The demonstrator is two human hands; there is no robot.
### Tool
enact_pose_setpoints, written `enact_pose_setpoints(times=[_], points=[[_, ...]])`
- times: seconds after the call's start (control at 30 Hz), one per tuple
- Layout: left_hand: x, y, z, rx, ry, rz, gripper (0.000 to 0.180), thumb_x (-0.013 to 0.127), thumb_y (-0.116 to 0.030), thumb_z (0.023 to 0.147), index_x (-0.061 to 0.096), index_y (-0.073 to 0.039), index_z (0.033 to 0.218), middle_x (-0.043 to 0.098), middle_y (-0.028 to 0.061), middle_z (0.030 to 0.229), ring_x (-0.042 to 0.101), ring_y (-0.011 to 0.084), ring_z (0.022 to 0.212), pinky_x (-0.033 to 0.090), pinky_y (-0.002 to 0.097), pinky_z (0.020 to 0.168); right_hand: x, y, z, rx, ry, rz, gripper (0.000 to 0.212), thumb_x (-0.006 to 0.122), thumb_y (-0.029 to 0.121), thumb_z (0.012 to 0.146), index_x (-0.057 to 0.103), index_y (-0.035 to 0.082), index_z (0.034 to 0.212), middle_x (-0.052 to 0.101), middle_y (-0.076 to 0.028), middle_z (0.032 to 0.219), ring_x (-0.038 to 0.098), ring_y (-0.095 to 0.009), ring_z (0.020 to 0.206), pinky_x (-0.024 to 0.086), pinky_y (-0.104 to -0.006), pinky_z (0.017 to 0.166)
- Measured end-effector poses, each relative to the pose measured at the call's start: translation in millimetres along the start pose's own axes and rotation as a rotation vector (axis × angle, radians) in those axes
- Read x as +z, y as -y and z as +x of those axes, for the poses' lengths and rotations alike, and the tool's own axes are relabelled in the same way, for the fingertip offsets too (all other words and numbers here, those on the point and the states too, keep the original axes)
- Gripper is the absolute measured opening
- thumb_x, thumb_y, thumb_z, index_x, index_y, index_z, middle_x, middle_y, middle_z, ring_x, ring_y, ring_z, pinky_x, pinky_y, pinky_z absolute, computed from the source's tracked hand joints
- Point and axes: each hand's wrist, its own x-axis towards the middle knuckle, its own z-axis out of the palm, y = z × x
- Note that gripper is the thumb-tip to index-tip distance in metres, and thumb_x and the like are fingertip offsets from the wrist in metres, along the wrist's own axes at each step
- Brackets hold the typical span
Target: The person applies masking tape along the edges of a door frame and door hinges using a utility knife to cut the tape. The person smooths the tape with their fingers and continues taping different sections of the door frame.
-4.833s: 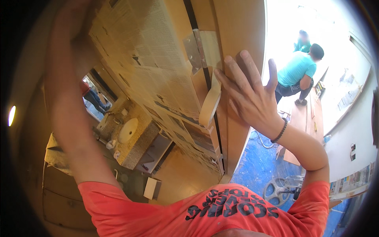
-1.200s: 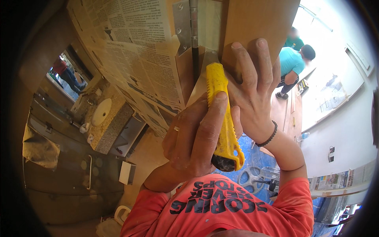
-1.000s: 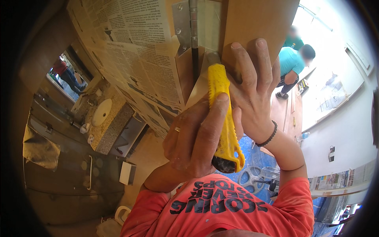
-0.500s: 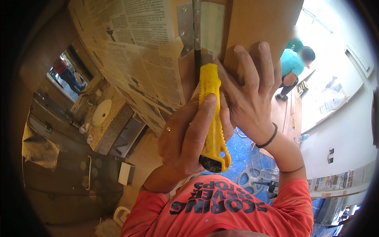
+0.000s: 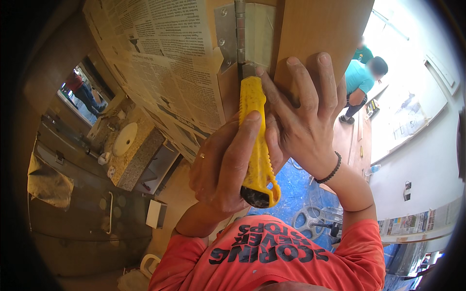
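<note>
Grasping a yellow utility knife [image 5: 255, 140], the person's left hand [image 5: 221, 167] wraps its fingers around the handle, thumb laid along the top; a ring [image 5: 202, 155] shows on one finger. The knife is in the middle of the view, its dark butt end toward the person and its front end pointing away, just below a metal hinge [image 5: 240, 36]. How far any blade reaches out is hard to tell.

The right hand [image 5: 308, 123], wearing a dark beaded bracelet [image 5: 331, 172], is spread beside the knife, fingers extended over a brown wooden panel [image 5: 318, 29]; its index fingertip is close to the knife's front end. Left of the hinge stands a door surface covered with newspaper [image 5: 165, 72].

Nearer the person is their own red T-shirt [image 5: 267, 252] with dark lettering. Farther left, a pale oval washbasin [image 5: 124, 138] is set in speckled stone [image 5: 138, 167], with a white box [image 5: 154, 213] below. To the right, blue sheeting [image 5: 291, 189] covers the floor around a grey spoked wheel shape [image 5: 307, 220]. Beyond, in bright light, a person in a turquoise shirt [image 5: 358, 80] crouches near someone in green [image 5: 362, 52].
</note>
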Motion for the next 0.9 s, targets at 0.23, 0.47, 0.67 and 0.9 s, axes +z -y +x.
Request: enact_pose_setpoints(times=[0.23,0.47,0.67,0.9], points=[[0.0,-0.1,1.2,0.007,0.004,-0.011,0.037,0.082,-0.002,0.094,0.069,0.005,0.127,0.079,0.0157,0.110,0.078,0.0278,0.085,0.065,0.0342,0.071,1.3,-0.5,-0.4,-0.001,-0.009,-0.002,0.067,0.078,0.037,0.087,0.065,0.033,0.153,0.045,-0.001,0.165,0.029,-0.035,0.164,0.019,-0.0752,0.127],[1.2,-7.6,4.0,-0.001,0.019,0.015,0.037,0.083,-0.001,0.093,0.070,0.006,0.126,0.078,0.0162,0.107,0.078,0.0276,0.084,0.064,0.0345,0.071,0.5,-1.5,-1.3,-0.003,-0.017,0.018,0.066,0.079,0.035,0.085,0.068,0.031,0.150,0.045,0.000,0.165,0.030,-0.033,0.163,0.019,-0.0749,0.127],[5.0,-7.6,8.1,0.027,-0.038,0.021,0.037,0.086,-0.007,0.090,0.074,0.005,0.123,0.077,0.0170,0.099,0.078,0.0268,0.080,0.064,0.0330,0.068,0.1,-3.0,0.0,-0.016,-0.040,0.033,0.062,0.079,0.035,0.084,0.071,0.029,0.145,0.045,0.000,0.165,0.030,-0.033,0.163,0.019,-0.0747,0.127],[-4.2,-14.8,6.9,0.008,0.075,-0.033,0.041,0.084,-0.001,0.091,0.068,0.007,0.128,0.078,0.0184,0.108,0.077,0.0281,0.085,0.065,0.0349,0.072,-8.4,-4.7,-0.1,-0.034,-0.006,0.078,0.047,0.074,0.035,0.088,0.077,0.023,0.133,0.047,-0.003,0.163,0.032,-0.035,0.162,0.019,-0.0753,0.126]])
